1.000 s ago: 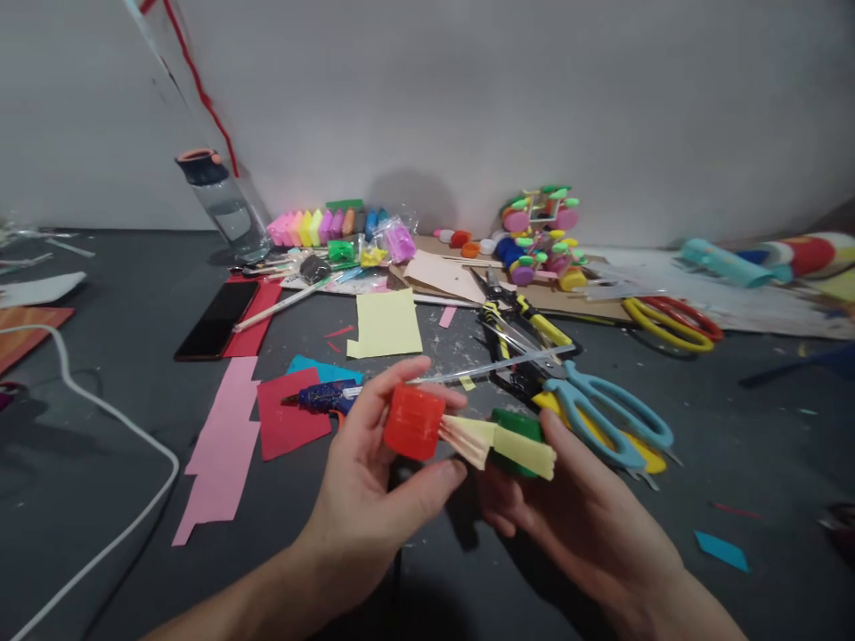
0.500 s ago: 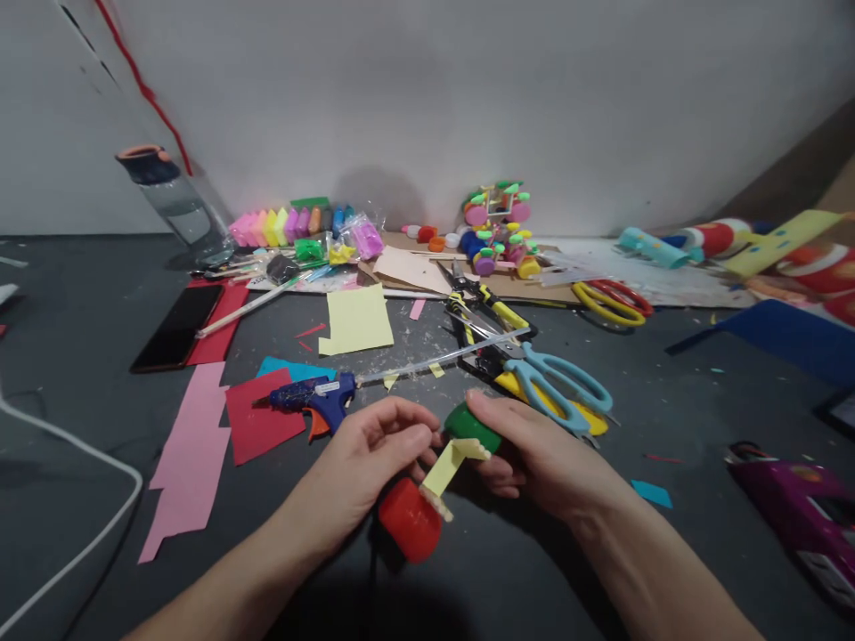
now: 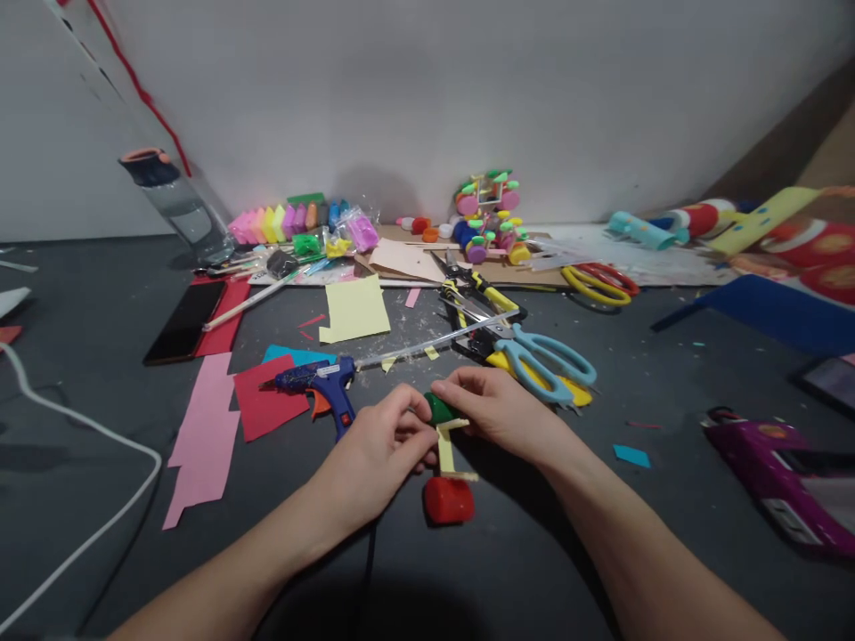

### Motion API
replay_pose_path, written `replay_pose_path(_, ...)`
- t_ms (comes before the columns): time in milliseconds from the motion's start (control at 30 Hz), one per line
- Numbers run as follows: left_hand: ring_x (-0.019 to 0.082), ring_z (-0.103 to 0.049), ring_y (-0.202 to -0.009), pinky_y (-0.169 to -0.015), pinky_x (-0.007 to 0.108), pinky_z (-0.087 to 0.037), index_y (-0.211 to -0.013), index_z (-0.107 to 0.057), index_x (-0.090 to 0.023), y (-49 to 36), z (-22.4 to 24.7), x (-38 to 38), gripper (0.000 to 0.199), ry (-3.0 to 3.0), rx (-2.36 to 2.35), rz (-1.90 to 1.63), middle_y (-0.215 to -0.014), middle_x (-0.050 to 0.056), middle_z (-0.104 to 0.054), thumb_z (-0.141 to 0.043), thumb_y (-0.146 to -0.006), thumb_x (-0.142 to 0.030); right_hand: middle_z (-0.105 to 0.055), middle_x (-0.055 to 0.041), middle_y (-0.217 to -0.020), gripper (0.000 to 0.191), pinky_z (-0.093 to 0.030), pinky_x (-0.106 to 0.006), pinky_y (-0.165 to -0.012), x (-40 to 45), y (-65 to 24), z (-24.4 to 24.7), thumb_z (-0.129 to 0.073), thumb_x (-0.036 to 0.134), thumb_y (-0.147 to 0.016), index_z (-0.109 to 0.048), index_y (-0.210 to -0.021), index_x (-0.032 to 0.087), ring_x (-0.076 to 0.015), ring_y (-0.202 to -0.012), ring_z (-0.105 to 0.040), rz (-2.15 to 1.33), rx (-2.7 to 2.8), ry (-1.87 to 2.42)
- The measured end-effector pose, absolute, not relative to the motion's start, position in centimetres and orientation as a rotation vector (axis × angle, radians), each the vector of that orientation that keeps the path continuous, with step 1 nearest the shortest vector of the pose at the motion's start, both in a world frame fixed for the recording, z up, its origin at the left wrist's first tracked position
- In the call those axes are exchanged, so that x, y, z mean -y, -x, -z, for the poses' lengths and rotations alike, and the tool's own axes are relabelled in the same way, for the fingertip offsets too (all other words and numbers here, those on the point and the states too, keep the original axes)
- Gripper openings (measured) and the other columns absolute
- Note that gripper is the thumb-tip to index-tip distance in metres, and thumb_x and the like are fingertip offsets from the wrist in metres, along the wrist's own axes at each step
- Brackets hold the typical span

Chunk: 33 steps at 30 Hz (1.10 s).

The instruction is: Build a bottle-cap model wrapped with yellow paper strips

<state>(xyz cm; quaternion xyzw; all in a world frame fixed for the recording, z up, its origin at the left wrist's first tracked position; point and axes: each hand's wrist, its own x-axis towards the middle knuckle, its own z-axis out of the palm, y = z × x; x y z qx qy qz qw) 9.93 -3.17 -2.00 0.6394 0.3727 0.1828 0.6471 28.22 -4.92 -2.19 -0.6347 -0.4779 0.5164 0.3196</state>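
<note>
My right hand point(image 3: 504, 414) closes its thumb and fingers on a shiny green cap-like piece point(image 3: 440, 409). My left hand point(image 3: 378, 452) reaches it from the other side, its index fingertip at the green piece and its thumb close by the pale yellow folded strip point(image 3: 446, 452). This strip runs from the green piece down toward a red rounded, cap-like piece point(image 3: 450, 500), with bent ends pointing right. Whether strip and red piece are joined I cannot tell. Left of my hands a blue glue gun point(image 3: 330, 392) lies on red paper point(image 3: 267, 401).
Blue-handled scissors point(image 3: 544, 361) and yellow-black pliers point(image 3: 494, 298) lie beyond my right hand. Further back are yellow paper point(image 3: 356, 309), a phone point(image 3: 187, 322) and a bottle point(image 3: 183, 209). A white cable point(image 3: 100, 436) curves at left; a purple device point(image 3: 781, 481) lies at right.
Both hands have shifted slightly away from me with the green piece. The strip has turned more upright, and the red piece has swung right, below it. The view has shifted a little.
</note>
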Motion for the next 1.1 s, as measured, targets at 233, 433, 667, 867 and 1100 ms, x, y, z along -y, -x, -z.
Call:
replay_pose_path(233,0.015,-0.057,-0.069,-0.067,0.028,-0.04,-0.092,-0.062,-0.021,-9.6,2.4,3.0,0.005,-1.909,-0.915,-0.51,-0.076,-0.001,-0.064,-0.058,-0.092,-0.024,-0.056,0.0014,-0.052,0.036,-0.029,-0.025,-0.047,5.0,-28.3,2.2,-0.053,0.047,-0.09,-0.058,-0.068,0.018,-0.009,-0.045,-0.041,-1.298,1.418,1.768)
replay_pose_path(433,0.017,-0.056,-0.079,-0.074,0.029,-0.042,-0.095,-0.07,-0.023,-9.7,2.7,2.8,0.011,-2.019,-0.886,-0.617,-0.085,0.001,-0.06,-0.061,-0.092,-0.024,-0.057,0.001,-0.056,0.035,-0.031,-0.024,-0.049,5.1,-28.1,2.3,-0.053,0.047,-0.089,-0.063,-0.075,0.017,-0.0103,-0.05,-0.045,-1.241,1.494,1.765)
replay_pose_path(667,0.015,-0.058,-0.076,-0.071,0.026,-0.043,-0.089,-0.074,-0.02,-10.1,2.6,2.3,0.013,-2.013,-0.831,-0.584,-0.08,0.0,-0.058,-0.061,-0.091,-0.02,-0.057,0.0008,-0.057,0.038,-0.031,-0.024,-0.049,5.1,-28.1,2.6,-0.049,0.048,-0.091,-0.059,-0.071,0.017,-0.0102,-0.05,-0.045,-1.211,1.559,1.743)
replay_pose_path(867,0.015,-0.058,-0.076,-0.071,0.026,-0.043,-0.085,-0.074,-0.02,-10.3,2.2,2.1,0.013,-2.012,-0.795,-0.568,-0.079,0.0,-0.06,-0.062,-0.089,-0.019,-0.057,0.0,-0.059,0.039,-0.031,-0.025,-0.05,5.1,-28.0,2.5,-0.049,0.047,-0.091,-0.06,-0.069,0.016,-0.0115,-0.054,-0.048,-1.185,1.591,1.745)
replay_pose_path(1100,0.014,-0.058,-0.075,-0.071,0.026,-0.042,-0.077,-0.07,-0.019,-10.1,2.2,2.1,0.016,-1.99,-0.8,-0.569,-0.078,-0.001,-0.061,-0.062,-0.09,-0.02,-0.059,-0.0006,-0.06,0.035,-0.032,-0.026,-0.053,5.1,-27.8,2.4,-0.049,0.043,-0.09,-0.06,-0.069,0.017,-0.0131,-0.056,-0.05,-1.152,1.606,1.78)
